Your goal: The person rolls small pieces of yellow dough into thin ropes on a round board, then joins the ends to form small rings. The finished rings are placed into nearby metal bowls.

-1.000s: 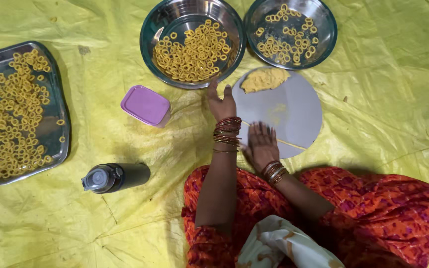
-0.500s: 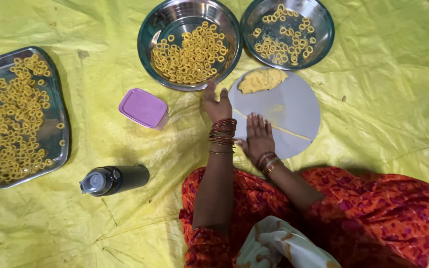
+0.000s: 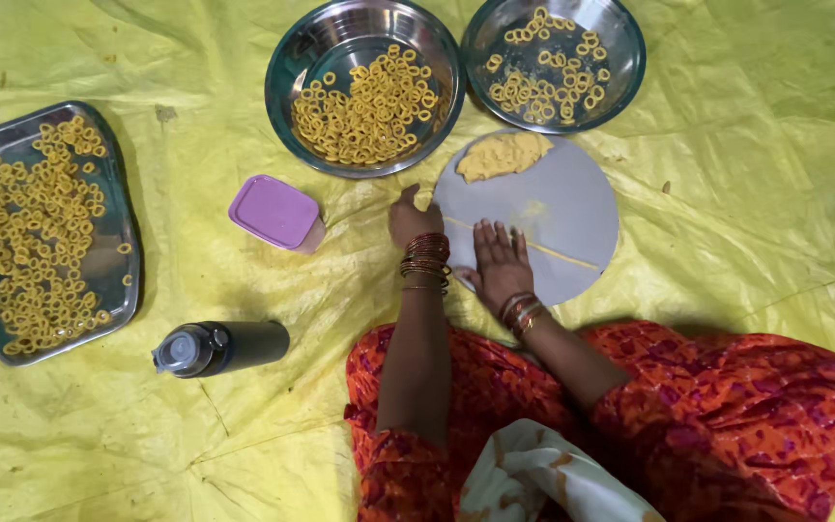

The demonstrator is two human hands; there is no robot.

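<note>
One round grey board (image 3: pixel 572 208), landmark: right hand (image 3: pixel 502 263) flat, fingers spread, pressing one thin dough strand (image 3: pixel 553 252); left hand (image 3: pixel 412 218) at its left edge, holding nothing. One dough lump (image 3: pixel 502 154) on its far part. Two steel bowls (image 3: pixel 321 39) of rings beyond; one tray (image 3: pixel 12 140), one purple box (image 3: pixel 274 211), one bottle (image 3: pixel 219 348) left.
</note>
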